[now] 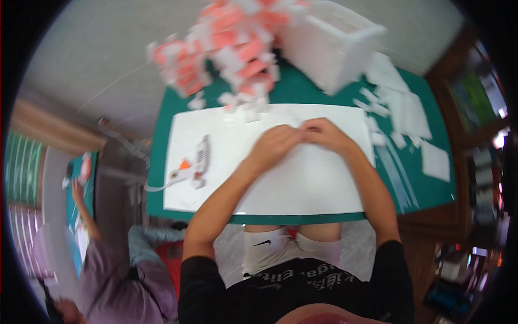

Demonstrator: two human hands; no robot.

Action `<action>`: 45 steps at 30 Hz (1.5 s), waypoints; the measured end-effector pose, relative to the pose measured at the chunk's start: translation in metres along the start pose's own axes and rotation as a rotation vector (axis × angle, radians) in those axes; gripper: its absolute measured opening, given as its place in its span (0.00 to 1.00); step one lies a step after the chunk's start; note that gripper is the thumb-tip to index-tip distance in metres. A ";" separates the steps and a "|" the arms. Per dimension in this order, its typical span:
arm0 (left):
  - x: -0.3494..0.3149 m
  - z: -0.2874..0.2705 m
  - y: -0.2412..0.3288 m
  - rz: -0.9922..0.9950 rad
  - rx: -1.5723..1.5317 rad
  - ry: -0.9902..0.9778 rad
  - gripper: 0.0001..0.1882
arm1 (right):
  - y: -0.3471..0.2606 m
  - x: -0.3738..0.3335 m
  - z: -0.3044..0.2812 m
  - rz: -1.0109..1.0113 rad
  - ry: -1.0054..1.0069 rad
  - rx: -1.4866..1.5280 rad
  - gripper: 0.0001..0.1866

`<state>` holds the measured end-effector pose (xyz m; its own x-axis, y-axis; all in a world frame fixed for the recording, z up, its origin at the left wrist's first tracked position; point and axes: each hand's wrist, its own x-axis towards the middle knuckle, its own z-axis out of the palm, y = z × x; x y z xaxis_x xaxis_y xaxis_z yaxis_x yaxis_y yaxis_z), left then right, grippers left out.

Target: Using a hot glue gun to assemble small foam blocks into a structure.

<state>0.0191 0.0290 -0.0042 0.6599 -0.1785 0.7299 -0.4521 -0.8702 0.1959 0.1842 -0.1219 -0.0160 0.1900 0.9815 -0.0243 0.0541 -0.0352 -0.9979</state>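
Your green-topped table (434, 191) fills the middle, with a large white rectangular board (302, 189) flat on its near part, under your hands. Past the board's far edge stand a blurred heap of pink-and-white blocks (240, 51) and, just right of it, a white open-topped foam box (337, 51). Your left hand (275, 144) and right hand (326, 136) meet above the board, fingers bent and tips together; you can't tell whether they pinch anything. Toward the board's left end lies a narrow, blurred white-and-grey tube (201, 162).
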 end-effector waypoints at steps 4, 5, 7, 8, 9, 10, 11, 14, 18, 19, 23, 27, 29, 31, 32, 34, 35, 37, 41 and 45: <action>0.012 0.005 0.009 -0.014 0.023 0.012 0.13 | -0.010 -0.013 -0.010 0.084 0.072 -0.052 0.05; 0.014 0.005 0.010 -0.018 0.025 0.007 0.13 | -0.014 -0.010 -0.004 0.074 0.037 -0.048 0.05; 0.010 0.001 0.008 -0.027 0.030 0.012 0.13 | -0.020 -0.008 0.000 0.072 0.070 -0.015 0.05; 0.007 -0.001 0.006 -0.040 0.038 0.031 0.12 | -0.019 -0.006 0.000 0.073 0.060 -0.024 0.05; 0.006 -0.001 0.005 -0.053 0.046 0.051 0.12 | -0.015 -0.003 0.000 0.071 0.063 -0.030 0.04; 0.003 -0.002 0.004 -0.064 0.062 0.061 0.12 | -0.013 0.003 0.002 0.066 0.054 -0.034 0.04; 0.002 -0.002 0.002 -0.060 0.040 0.057 0.11 | -0.013 0.004 0.003 0.065 0.031 -0.042 0.04; -0.001 0.000 -0.001 -0.059 0.026 0.074 0.09 | -0.013 0.001 0.004 0.072 0.053 -0.116 0.05; 0.000 0.004 0.001 -0.116 -0.034 0.064 0.06 | -0.005 -0.004 -0.001 0.093 0.119 -0.074 0.06; 0.003 0.005 0.001 -0.127 -0.018 0.085 0.06 | -0.005 -0.006 -0.004 0.090 0.155 -0.064 0.06; 0.002 -0.015 0.002 -0.298 -0.067 0.015 0.05 | -0.004 0.002 0.004 0.086 0.153 -0.056 0.07; 0.023 -0.067 0.002 -0.343 -0.094 0.275 0.05 | -0.005 0.004 0.000 0.115 0.172 -0.050 0.07; 0.029 -0.119 0.010 -0.297 -0.051 0.470 0.04 | -0.007 0.004 0.000 0.117 0.177 -0.065 0.07; 0.013 -0.171 0.017 -0.376 0.043 0.508 0.05 | -0.009 0.003 0.000 0.117 0.194 -0.088 0.08; -0.004 -0.196 0.018 -0.432 0.094 0.528 0.06 | -0.010 0.004 0.002 0.115 0.179 -0.094 0.08; -0.050 -0.249 0.017 -0.613 0.242 0.509 0.08 | -0.010 0.004 0.008 0.140 0.215 -0.122 0.08; -0.082 -0.277 0.015 -0.741 0.346 0.467 0.09 | -0.008 0.006 0.012 0.137 0.198 -0.129 0.08; -0.121 -0.319 -0.028 -0.904 0.439 0.385 0.12 | -0.009 -0.005 -0.001 0.164 0.286 -0.114 0.08; -0.277 -0.422 -0.102 -1.327 0.940 0.122 0.16 | -0.004 -0.006 -0.008 0.128 0.320 -0.013 0.07; -0.380 -0.492 -0.142 -1.632 1.287 -0.132 0.27 | -0.002 0.002 -0.013 0.150 0.271 0.120 0.06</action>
<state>-0.4628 0.4460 0.0125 -0.0123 0.9372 0.3487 0.9988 0.0279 -0.0397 0.1975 -0.1228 -0.0133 0.4421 0.8805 -0.1711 -0.1075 -0.1373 -0.9847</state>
